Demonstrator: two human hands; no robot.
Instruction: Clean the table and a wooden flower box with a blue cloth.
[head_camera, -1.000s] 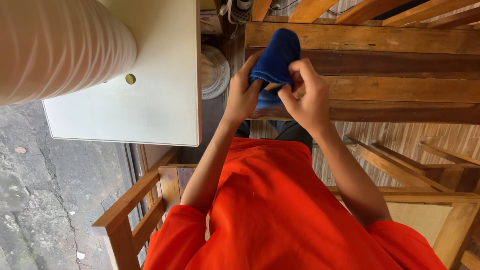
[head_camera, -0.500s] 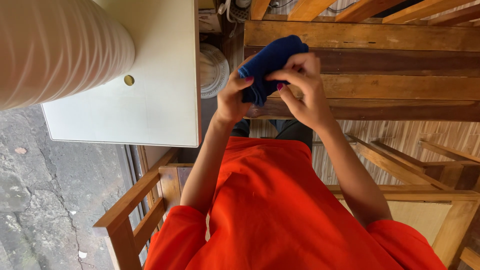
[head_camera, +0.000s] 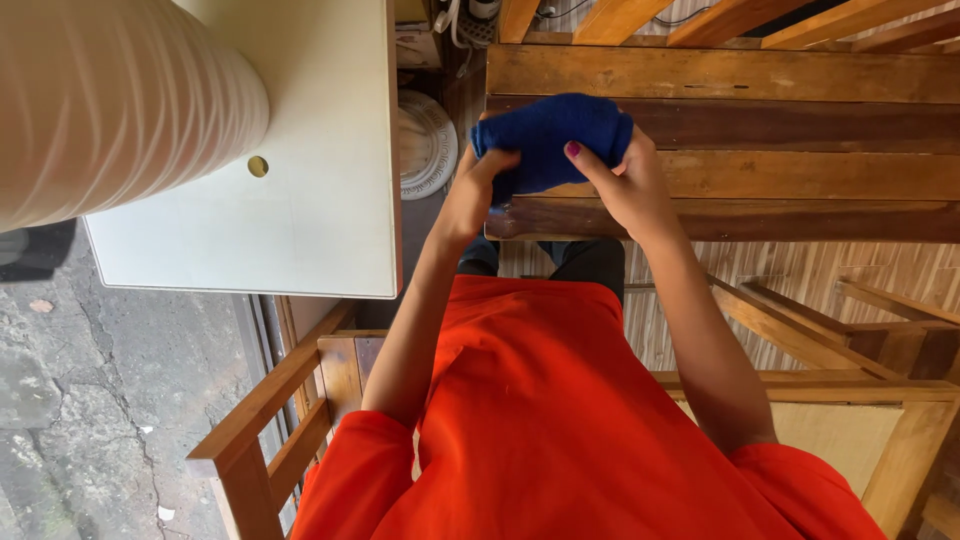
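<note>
Your left hand (head_camera: 478, 190) and right hand (head_camera: 625, 175) both grip a dark blue cloth (head_camera: 550, 135), bunched into a thick roll and held above the wooden slatted worktop (head_camera: 800, 170), near its left edge; whether the cloth touches the slats cannot be told. The fingers of your left hand are curled shut around the roll's left end, with a loose fold of cloth hanging beneath them; the fingers (head_camera: 590, 160) of your right hand are closed over the roll's right end, the thumb laid across the front of the fabric. The two hands sit near each other, with only the cloth between them.

To the left of the slatted worktop stands a white table (head_camera: 300, 200) with a small round hole (head_camera: 259, 166) in its top; a large pale ribbed cylinder (head_camera: 110, 100) covers its far left corner. Between the table and the slats, lower down, lies a round white ornamented plate (head_camera: 425, 145). Your orange shirt (head_camera: 540, 420) fills the lower middle; wooden chair rails (head_camera: 270, 410) frame it on both sides; cracked grey pavement (head_camera: 90, 400) lies at lower left.
</note>
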